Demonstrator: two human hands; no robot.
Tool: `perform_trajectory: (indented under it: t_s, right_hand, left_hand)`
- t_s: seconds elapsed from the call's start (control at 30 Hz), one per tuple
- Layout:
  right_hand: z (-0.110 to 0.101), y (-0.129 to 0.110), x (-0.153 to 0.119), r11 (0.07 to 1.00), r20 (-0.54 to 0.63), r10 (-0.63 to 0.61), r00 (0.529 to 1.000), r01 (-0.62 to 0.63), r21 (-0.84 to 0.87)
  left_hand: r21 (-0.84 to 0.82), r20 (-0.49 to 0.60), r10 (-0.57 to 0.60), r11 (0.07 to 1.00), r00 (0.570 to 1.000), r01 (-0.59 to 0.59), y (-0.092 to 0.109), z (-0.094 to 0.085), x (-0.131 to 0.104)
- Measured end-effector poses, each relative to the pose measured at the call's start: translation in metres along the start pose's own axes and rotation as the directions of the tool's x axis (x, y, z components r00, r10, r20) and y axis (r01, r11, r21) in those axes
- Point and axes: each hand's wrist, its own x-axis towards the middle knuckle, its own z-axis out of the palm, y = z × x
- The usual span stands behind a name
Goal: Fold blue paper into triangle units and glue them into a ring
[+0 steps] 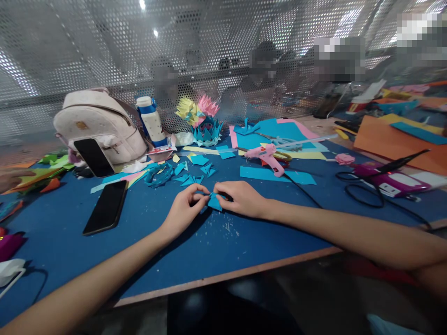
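Note:
Between both hands, just above the blue tabletop (258,242), is a small folded piece of blue paper (215,202). My left hand (186,207) pinches its left side with thumb and forefinger. On its right side my right hand (240,199) is closed, fingertips on the paper's upper edge. Several pointed blue paper pieces (190,179) lie just beyond the hands. A pink glue gun (268,157) rests behind my right hand, its black cable running right. A flat blue paper strip (253,172) lies beneath its tip.
At left are a dark phone (106,207), another phone (93,157) leaning on a white backpack (98,121), and a person's hand (12,179). Behind stand a bottle (151,121) and paper flowers (206,128). A purple device (391,179) with black cable lies right.

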Motion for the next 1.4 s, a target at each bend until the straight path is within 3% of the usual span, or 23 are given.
perform_trajectory:
  t_s: [0.17,0.43,0.73,1.1,1.4]
  right_hand:
    - [-0.001,0.001,0.000,0.983,0.007,-0.102,0.995,0.102,-0.153]
    - [-0.002,-0.001,-0.001,0.905,0.035,-0.195,0.980,0.194,-0.379]
    - [0.000,-0.010,-0.004,0.854,0.050,-0.206,0.977,0.205,-0.478]
    - [0.005,-0.010,-0.005,0.857,0.104,-0.229,0.968,0.251,-0.450]
    - [0.002,0.002,-0.003,0.951,0.054,-0.200,0.978,0.207,-0.231]
  left_hand:
    - [0.056,0.040,-0.067,0.996,0.997,0.065,-0.003,-0.002,0.000]
    - [0.072,-0.011,-0.116,0.991,0.993,0.117,-0.004,-0.003,0.001]
    - [0.029,0.006,-0.046,0.999,0.999,0.046,-0.003,0.000,-0.002]
    - [0.015,0.025,0.023,1.000,0.999,-0.023,0.009,0.005,-0.004]
    - [0.038,-0.019,-0.007,0.999,1.000,0.008,0.010,0.004,-0.002]
